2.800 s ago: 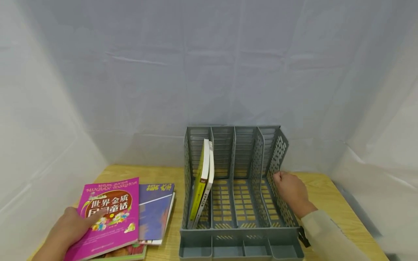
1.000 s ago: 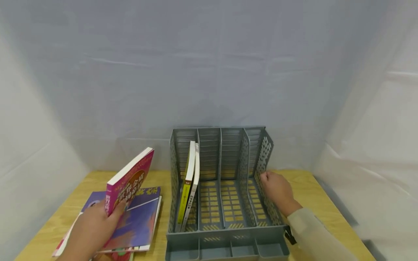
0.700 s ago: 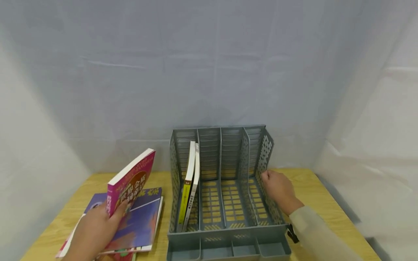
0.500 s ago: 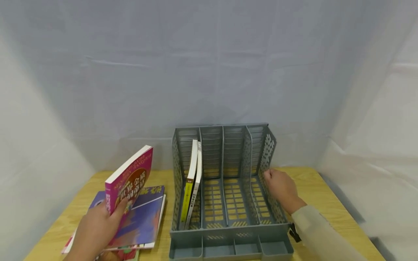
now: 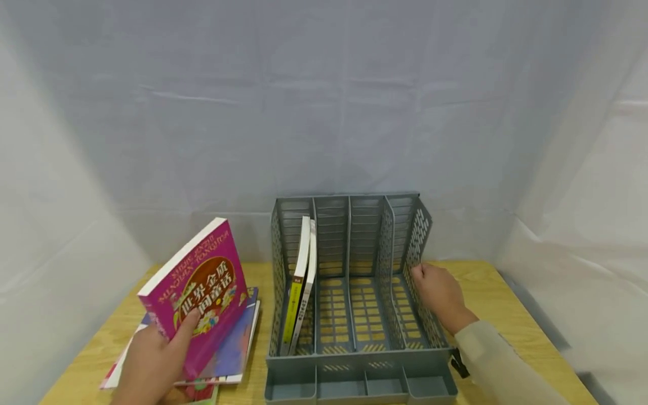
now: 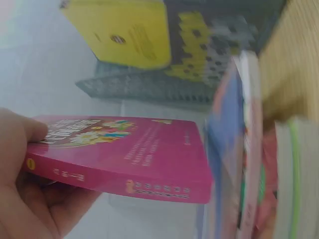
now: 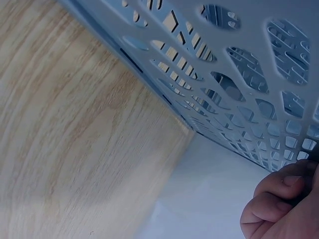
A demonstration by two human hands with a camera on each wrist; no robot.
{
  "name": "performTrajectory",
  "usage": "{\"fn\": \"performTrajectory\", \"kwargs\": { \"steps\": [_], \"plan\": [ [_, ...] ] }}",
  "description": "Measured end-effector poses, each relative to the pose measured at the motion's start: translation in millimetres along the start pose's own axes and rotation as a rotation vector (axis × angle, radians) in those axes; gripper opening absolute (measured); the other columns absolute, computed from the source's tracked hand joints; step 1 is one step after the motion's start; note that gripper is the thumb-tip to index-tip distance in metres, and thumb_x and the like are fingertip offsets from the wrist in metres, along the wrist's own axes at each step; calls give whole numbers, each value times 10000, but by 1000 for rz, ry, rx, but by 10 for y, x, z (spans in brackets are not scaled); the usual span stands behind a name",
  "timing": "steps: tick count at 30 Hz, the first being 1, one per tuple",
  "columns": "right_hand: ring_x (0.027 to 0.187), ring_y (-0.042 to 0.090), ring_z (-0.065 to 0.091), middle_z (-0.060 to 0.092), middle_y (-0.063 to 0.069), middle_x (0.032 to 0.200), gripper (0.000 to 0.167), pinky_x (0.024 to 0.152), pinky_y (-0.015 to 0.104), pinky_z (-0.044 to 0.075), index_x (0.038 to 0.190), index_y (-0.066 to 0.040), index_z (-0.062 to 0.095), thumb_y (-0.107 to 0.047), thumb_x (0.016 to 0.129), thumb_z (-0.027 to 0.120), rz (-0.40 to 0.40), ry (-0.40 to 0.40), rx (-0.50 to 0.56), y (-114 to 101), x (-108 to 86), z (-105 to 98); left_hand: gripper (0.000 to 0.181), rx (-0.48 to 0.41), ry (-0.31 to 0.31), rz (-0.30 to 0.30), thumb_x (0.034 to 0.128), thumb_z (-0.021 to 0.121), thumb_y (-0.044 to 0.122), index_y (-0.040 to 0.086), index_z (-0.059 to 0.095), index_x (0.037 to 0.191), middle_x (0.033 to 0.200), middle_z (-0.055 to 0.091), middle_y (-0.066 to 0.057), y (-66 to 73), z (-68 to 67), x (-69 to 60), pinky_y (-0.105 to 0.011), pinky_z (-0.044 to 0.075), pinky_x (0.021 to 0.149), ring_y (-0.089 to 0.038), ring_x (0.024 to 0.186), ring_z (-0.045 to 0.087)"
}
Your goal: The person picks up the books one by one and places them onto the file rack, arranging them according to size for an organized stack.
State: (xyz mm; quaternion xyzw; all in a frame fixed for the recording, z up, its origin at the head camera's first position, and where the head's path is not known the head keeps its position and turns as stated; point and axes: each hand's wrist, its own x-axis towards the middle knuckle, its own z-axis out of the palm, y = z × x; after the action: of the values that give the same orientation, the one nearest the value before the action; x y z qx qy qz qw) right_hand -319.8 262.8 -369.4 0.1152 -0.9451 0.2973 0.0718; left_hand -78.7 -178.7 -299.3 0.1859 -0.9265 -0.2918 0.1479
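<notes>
My left hand (image 5: 154, 363) grips a pink paperback book (image 5: 223, 315), thumb on its front cover and fingers behind. The book is tilted, raised above a stack of books; its spine shows in the left wrist view. My right hand (image 5: 441, 295) grips the right side panel of a grey file organizer (image 5: 354, 360), its fingers (image 7: 271, 206) curled at the panel's edge. Two books, a yellow-spined book (image 5: 292, 306) and a white-spined book (image 5: 304, 315), lean together in the leftmost compartment.
Beneath the pink book lie a blue-covered book (image 5: 235, 349) and others on the wooden table (image 5: 511, 326). Small trays (image 5: 339, 388) run along the organizer's front. Whitish sheeting (image 5: 324, 112) hangs behind and at both sides.
My left hand has lifted the pink book off the stack and tilted it up; lately its cover has turned more toward the head camera. The right hand keeps its hold on the organizer.
</notes>
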Motion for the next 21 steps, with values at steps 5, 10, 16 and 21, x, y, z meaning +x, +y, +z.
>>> {"fn": "performTrajectory", "kwargs": {
  "steps": [5,10,16,21],
  "plan": [
    [518,176,238,379,35,578,410,549,326,218,697,-160,330,-255,1096,304,4,-3,-6,-7,-7,-14,474,-165,195,81,1045,614,382,-16,666,1296,1114,737,-267,188,3,-117,-312,593,701,-249,856,761],
    [510,177,249,390,34,576,414,541,324,223,696,-158,336,-252,1098,305,3,-7,9,-26,-25,-14,428,-532,383,215,1020,635,63,82,568,1442,1235,723,-54,499,27,-254,-168,578,736,0,962,706],
    [506,182,269,413,37,578,427,545,326,223,699,-156,351,-274,1104,283,-5,-9,-8,-50,-19,-19,498,-865,452,316,1007,616,-5,58,500,1487,1285,684,-63,805,62,-304,-243,589,785,-120,1063,722],
    [504,190,289,426,39,583,430,538,328,229,705,-149,366,-286,1103,276,-2,-4,-18,-44,-21,-32,461,-743,399,319,1023,634,72,123,539,1472,1268,701,-37,976,181,-256,-270,608,769,-110,1034,730]
  ]
}}
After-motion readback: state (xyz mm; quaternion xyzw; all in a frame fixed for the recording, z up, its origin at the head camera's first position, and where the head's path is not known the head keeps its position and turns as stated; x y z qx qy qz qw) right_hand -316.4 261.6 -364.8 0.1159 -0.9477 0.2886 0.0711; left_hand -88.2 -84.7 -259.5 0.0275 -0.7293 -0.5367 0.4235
